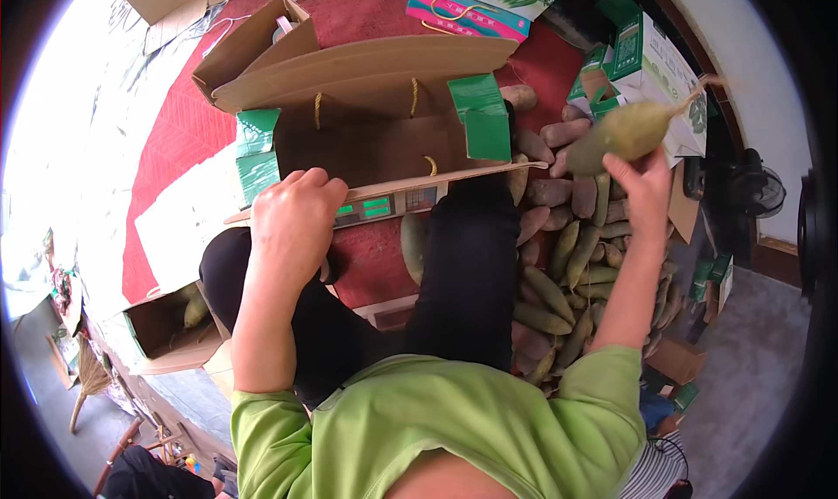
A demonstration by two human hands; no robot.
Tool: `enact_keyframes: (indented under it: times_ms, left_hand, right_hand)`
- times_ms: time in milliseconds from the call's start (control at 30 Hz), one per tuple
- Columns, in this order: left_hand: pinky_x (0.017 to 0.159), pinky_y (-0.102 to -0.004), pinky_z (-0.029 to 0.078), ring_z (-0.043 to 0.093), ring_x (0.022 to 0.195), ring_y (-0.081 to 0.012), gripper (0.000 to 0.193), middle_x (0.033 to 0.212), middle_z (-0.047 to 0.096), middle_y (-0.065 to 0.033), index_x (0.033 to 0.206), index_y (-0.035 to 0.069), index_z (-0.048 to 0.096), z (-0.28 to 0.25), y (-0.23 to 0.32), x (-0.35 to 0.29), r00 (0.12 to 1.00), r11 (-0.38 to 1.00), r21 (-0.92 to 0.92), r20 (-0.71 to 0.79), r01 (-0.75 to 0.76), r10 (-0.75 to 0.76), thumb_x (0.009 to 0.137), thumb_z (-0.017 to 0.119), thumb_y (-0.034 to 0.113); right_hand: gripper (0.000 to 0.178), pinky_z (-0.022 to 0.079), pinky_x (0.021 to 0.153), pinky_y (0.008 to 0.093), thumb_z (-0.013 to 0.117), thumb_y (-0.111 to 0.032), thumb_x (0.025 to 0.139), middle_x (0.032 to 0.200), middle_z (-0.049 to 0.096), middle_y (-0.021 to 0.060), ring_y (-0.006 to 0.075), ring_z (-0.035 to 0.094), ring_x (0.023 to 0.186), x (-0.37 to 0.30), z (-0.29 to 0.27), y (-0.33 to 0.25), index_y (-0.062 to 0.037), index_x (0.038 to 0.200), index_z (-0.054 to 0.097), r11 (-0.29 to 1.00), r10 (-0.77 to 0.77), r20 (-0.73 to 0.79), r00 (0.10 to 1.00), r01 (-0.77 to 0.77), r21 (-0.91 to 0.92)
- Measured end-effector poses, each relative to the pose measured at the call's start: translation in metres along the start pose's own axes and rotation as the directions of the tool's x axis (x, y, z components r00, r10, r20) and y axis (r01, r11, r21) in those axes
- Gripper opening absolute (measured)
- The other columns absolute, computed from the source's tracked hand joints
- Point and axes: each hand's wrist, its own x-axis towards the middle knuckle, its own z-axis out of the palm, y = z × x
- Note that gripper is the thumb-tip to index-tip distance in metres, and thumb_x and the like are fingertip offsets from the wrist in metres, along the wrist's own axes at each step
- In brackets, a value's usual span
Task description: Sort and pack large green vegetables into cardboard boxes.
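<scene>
In my right hand (642,189) is a large green radish (628,132) with a thin root tail, held up at the right above a pile. My left hand (298,215) is closed over the near flap of an open cardboard box (371,145). Brown inside, the box has green end flaps and yellow cord handles; I see nothing lying on its visible bottom. Beneath it shows a scale (384,206) with lit green displays. Another green radish (413,247) lies between my legs.
A pile of green and reddish radishes (567,276) spreads to the right over red cloth (367,254). White-green cartons (655,71) stand at the far right, near a black fan (755,185). An opened box (170,333) at the left holds a radish. Beyond it lies a broom (90,372).
</scene>
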Motion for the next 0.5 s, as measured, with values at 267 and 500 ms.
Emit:
enact_keyframes:
  times_ms: [267, 500]
  left_hand:
    - [0.065, -0.0389, 0.050, 0.062, 0.080, -0.0258, 0.013, 0.076, 0.057, -0.0056, 0.084, 0.011, 0.066, -0.003, -0.008, -0.001, 1.000, 1.000, -0.016, -0.021, -0.001, 0.001, 0.074, 0.060, 0.005]
    - [0.064, -0.0391, 0.050, 0.062, 0.080, -0.0251, 0.011, 0.074, 0.056, -0.0055, 0.082, 0.011, 0.066, 0.001, -0.009, -0.001, 1.000, 0.999, -0.045, 0.009, -0.007, 0.008, 0.073, 0.061, 0.006]
  right_hand:
    - [0.060, 0.050, 0.087, 0.0327, 0.078, -0.008, 0.067, 0.108, 0.063, 0.0097, 0.0208, 0.061, 0.101, 0.067, 0.156, -0.079, -0.0037, 0.121, 0.053, 0.950, -0.240, 0.613, 0.753, 0.312, -0.012]
    - [0.065, 0.047, 0.090, 0.0410, 0.080, -0.014, 0.064, 0.113, 0.062, 0.0183, 0.0349, 0.058, 0.107, 0.089, 0.248, -0.017, -0.0025, 0.121, 0.052, 0.673, 0.232, 0.882, 0.410, 0.587, -0.450]
